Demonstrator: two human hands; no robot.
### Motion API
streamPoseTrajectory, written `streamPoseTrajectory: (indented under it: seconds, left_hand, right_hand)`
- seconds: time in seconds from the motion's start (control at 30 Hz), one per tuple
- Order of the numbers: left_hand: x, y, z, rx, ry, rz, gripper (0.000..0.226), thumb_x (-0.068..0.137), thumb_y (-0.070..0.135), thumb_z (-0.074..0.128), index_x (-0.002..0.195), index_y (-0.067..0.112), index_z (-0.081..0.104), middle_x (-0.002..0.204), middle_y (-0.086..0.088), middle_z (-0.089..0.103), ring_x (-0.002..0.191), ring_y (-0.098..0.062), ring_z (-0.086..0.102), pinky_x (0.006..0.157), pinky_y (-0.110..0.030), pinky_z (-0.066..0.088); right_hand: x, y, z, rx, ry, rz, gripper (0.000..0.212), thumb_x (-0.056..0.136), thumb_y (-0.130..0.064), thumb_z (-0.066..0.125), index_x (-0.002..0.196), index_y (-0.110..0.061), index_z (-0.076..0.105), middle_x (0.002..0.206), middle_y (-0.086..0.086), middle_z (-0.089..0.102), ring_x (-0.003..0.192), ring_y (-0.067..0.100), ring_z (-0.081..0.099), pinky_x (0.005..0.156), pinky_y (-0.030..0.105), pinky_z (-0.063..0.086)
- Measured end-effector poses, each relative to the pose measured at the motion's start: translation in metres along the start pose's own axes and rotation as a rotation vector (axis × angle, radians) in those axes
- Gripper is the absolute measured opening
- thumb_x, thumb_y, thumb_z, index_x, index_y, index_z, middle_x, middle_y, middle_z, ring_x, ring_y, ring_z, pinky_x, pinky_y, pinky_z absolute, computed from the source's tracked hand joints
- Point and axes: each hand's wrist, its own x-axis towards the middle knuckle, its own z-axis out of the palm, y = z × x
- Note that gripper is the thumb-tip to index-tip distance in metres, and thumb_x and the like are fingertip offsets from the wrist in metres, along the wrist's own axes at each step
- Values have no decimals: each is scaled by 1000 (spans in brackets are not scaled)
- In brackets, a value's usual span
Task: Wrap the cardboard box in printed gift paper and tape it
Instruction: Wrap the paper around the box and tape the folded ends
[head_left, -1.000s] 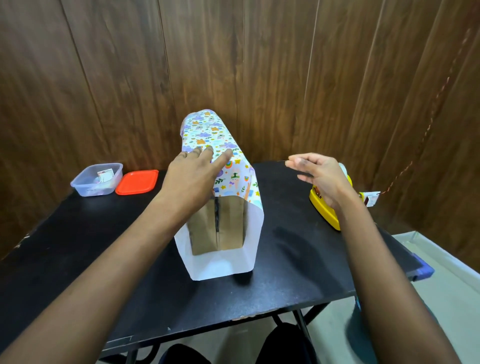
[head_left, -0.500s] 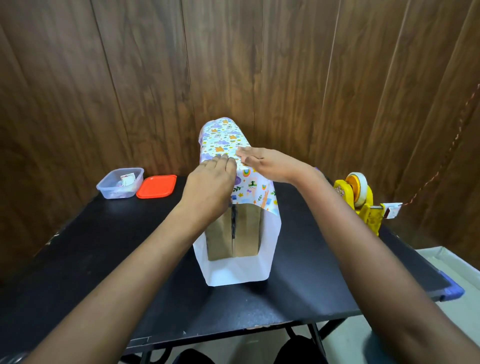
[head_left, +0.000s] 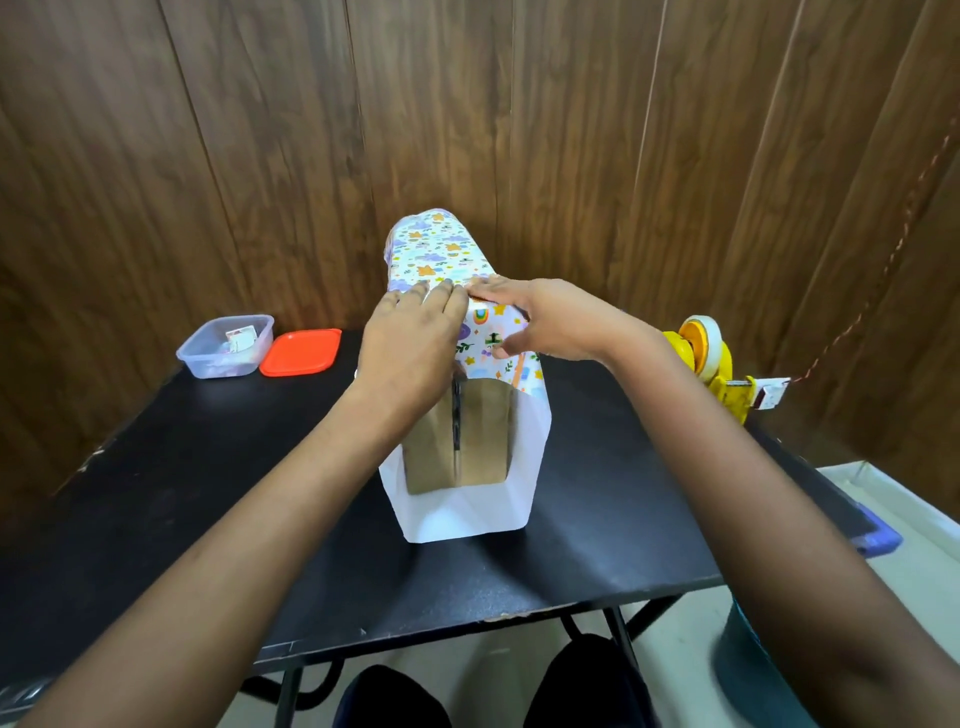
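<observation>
Your left hand, fingers pressed together, pins the printed gift paper atop the brown cardboard box on the black bench; touching it, your right hand lies flat, likely holding the seam for taping.

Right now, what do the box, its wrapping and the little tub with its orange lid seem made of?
Box: cardboard, brown and matte, with a seam down its end. Wrapping: thin paper, printed outside, plain white inside, folding in sharp creases. Tub: probably clear plastic; its contents show through. Lid: likely plastic, smooth orange with a faint sheen.
</observation>
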Motion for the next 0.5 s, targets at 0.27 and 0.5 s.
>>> streamPoseTrajectory:
  seconds: [0.27, 0.5]
  left_hand:
    - [2, -3, 2, -56, 30, 63, 75, 41, 12, 90, 107, -9, 59, 105, -28, 64, 88, -43, 65, 71, -47, 51]
    - [1, -2, 2, -71, 38, 55, 83, 38, 14, 93, 110, -11, 58, 107, -31, 63, 93, -48, 63, 75, -53, 50]
  right_hand:
    - [-54, 96, 20, 555, 652, 416, 30, 94, -13, 54, 122, -5, 63, 126, 7, 62, 117, 17, 55, 98, 23, 42]
    - [-72, 161, 8, -18, 758, 1018, 39, 97, -23, 41, 121, 2, 56, 127, 18, 53, 123, 34, 40, 95, 41, 39]
